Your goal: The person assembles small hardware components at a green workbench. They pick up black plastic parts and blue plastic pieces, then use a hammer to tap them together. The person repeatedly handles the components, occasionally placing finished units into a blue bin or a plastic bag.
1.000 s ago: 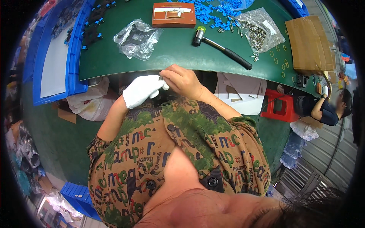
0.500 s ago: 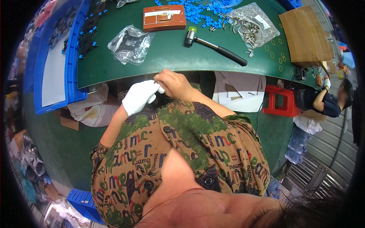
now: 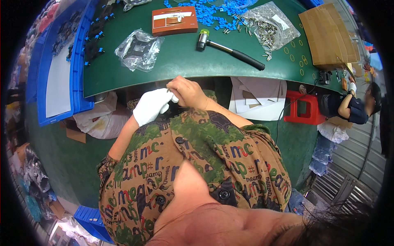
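My left hand point(image 3: 151, 105) wears a white glove and is curled, its fingertips meeting my bare right hand point(image 3: 185, 91) just below the near edge of the green table point(image 3: 180, 61). Both hands pinch something small between them; what it is stays hidden by the fingers. A hammer point(image 3: 230, 50) with a black handle lies on the table beyond my right hand. A clear bag of black parts point(image 3: 138, 50) lies beyond my left hand.
An orange-brown box point(image 3: 174, 20), loose blue pieces point(image 3: 213, 10) and a bag of metal pins point(image 3: 266, 24) sit at the table's far side. A blue tray point(image 3: 57, 69) stands at left, a cardboard box point(image 3: 328, 37) at right. A red stool point(image 3: 303, 108) and another person point(image 3: 355, 106) are at right.
My hands have stayed joined at the table edge; the view has shifted slightly, so the table objects sit a little higher in the picture.
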The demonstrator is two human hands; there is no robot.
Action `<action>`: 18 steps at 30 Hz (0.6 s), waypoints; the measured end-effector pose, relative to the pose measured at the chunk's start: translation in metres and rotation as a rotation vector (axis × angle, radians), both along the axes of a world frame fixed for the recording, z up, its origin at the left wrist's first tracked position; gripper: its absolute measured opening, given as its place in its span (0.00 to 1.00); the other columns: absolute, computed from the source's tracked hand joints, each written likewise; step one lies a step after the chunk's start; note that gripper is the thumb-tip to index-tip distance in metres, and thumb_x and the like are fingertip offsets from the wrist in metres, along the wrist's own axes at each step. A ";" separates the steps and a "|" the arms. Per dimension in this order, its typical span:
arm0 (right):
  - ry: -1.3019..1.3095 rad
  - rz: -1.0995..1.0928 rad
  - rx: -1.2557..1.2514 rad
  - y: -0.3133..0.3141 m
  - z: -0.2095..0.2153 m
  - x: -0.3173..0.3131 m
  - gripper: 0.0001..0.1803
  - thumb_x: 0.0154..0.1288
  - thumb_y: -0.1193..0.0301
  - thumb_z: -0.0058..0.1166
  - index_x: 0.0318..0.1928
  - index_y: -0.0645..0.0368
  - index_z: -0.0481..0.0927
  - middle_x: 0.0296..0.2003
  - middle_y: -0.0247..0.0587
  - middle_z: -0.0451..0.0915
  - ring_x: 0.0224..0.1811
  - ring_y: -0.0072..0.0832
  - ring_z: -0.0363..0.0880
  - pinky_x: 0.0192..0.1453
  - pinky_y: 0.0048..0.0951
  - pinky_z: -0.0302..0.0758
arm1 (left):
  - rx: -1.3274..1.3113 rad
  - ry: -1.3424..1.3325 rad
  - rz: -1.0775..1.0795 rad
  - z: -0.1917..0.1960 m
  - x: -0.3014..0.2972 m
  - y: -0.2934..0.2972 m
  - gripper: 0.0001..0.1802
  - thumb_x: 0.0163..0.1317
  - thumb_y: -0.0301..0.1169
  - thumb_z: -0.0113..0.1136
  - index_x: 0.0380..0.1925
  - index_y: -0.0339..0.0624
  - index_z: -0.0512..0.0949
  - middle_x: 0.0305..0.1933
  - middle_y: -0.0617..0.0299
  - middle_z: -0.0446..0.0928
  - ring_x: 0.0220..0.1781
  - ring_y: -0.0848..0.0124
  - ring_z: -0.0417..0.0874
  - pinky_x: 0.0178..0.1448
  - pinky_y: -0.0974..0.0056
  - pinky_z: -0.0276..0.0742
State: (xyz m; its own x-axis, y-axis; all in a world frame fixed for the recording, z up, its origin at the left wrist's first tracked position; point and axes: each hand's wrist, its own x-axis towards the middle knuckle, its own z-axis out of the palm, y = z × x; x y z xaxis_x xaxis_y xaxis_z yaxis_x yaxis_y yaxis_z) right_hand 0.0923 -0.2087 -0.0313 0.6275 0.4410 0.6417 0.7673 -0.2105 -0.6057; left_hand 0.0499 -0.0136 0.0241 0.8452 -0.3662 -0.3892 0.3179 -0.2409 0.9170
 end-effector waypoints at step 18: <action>0.146 -0.614 -0.462 -0.141 0.085 0.129 0.11 0.72 0.62 0.55 0.46 0.51 0.86 0.41 0.40 0.83 0.44 0.44 0.84 0.48 0.45 0.80 | 0.074 -0.134 -0.095 0.008 0.010 -0.006 0.18 0.77 0.39 0.51 0.38 0.40 0.85 0.19 0.67 0.71 0.22 0.78 0.68 0.31 0.69 0.66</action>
